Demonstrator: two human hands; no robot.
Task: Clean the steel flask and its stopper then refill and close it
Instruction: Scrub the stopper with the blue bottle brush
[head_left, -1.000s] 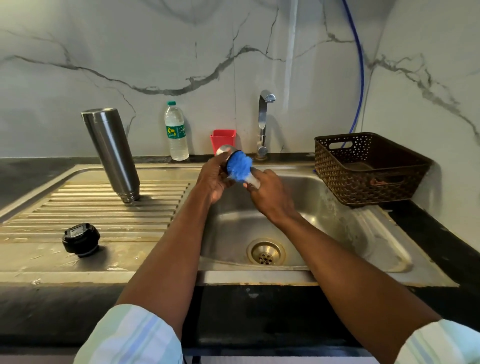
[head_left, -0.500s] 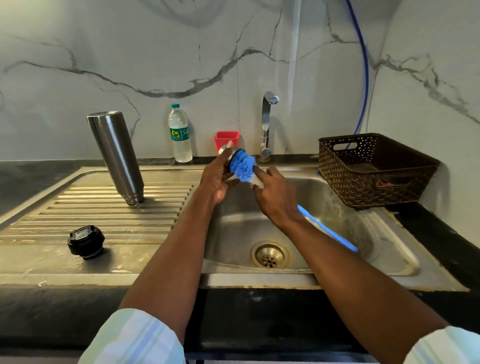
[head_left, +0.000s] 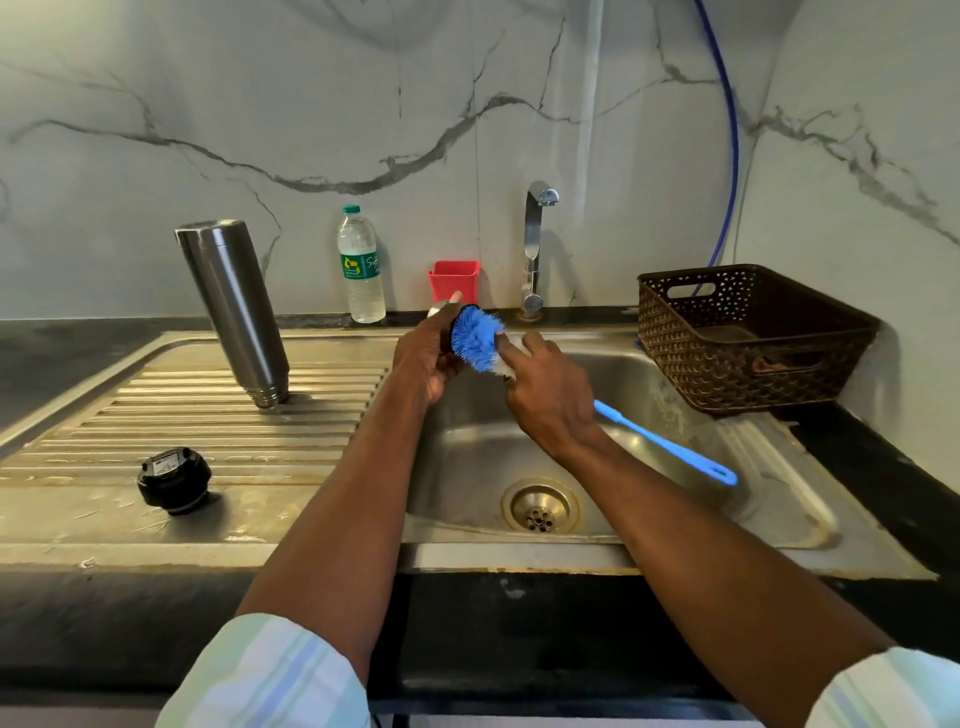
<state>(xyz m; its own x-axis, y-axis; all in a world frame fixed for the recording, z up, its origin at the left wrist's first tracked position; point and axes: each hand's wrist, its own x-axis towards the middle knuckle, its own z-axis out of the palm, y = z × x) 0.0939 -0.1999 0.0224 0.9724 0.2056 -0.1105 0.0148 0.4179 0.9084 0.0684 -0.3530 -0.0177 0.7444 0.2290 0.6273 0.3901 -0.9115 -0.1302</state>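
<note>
Over the steel sink (head_left: 779, 525), the left hand (head_left: 423, 358) grips a small cap-like part, probably for scrubbing, the right hand (head_left: 550, 400) holds the blue brush (head_left: 475, 338), and the steel flask (head_left: 234, 312) drains upside-down beside the black stopper (head_left: 174, 480).

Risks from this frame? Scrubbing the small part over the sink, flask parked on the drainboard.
1. The left hand holds the small steel cap over the steel sink basin; if the blue bottle brush in the right hand knocks it loose, it may drop toward the drain.
2. The tall steel flask stands mouth-down on the ridged drainboard; an elbow bump could topple it.
3. The black round stopper sits near the drainboard's front edge and might get swept off.
</note>
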